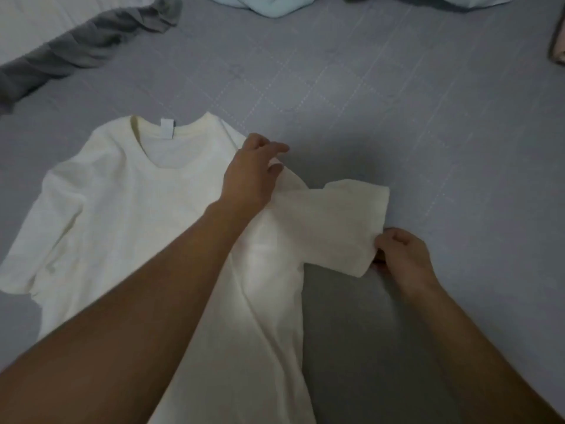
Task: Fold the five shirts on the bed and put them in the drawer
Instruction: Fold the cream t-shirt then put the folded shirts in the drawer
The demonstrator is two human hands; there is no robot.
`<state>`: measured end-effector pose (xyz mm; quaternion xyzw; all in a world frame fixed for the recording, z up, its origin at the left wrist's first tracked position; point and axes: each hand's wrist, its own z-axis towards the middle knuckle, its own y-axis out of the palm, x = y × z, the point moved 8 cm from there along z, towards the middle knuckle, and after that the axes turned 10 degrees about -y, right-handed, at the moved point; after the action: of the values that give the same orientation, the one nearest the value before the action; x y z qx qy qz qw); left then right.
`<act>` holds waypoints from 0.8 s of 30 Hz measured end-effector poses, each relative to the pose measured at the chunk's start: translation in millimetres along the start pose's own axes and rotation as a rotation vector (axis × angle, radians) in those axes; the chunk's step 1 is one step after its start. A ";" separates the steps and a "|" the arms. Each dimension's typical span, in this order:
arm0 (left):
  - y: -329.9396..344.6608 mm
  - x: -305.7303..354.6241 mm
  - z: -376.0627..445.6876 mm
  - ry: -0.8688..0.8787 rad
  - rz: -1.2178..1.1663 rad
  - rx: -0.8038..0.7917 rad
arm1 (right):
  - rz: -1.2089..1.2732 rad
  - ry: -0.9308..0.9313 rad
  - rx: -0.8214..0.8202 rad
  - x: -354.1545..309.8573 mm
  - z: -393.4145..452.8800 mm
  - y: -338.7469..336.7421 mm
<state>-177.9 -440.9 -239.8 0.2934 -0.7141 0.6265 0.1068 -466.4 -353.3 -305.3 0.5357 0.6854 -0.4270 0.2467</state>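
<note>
A cream T-shirt lies flat and face up on the grey bed sheet, collar and white neck label toward the far side. My left hand rests on the shirt's right shoulder, fingers pinched at the shoulder seam. My right hand grips the hem of the right sleeve, which is spread out to the right. The shirt's left sleeve lies bunched at the left edge. My left forearm covers part of the shirt's body.
A dark grey garment lies crumpled at the far left. A pale blue garment sits at the top edge. A pinkish item shows at the right edge. White bedding fills the top-left corner.
</note>
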 end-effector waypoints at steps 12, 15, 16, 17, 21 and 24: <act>-11.9 18.2 56.7 0.109 -0.133 0.217 | -0.050 -0.317 0.356 -69.0 43.0 -16.5; 8.8 19.2 54.1 0.067 -0.112 0.128 | -0.114 -0.274 0.385 -54.8 47.4 -18.3; 20.8 21.0 48.5 0.090 -0.103 0.055 | -0.122 -0.224 0.390 -46.1 50.9 -17.5; 28.2 22.7 40.0 0.129 -0.103 0.008 | -0.128 -0.172 0.403 -37.7 53.5 -17.5; 15.8 1.2 -7.2 0.205 -0.098 0.197 | -0.157 -0.082 0.492 -27.8 50.7 -23.9; 6.5 -67.3 -38.6 -0.111 -0.042 0.259 | -0.316 -0.196 0.619 -52.5 30.3 -25.0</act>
<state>-135.6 -384.5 -272.9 0.3537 -0.6257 0.6940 0.0412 -477.6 -408.1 -271.1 0.4287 0.5712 -0.6966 0.0684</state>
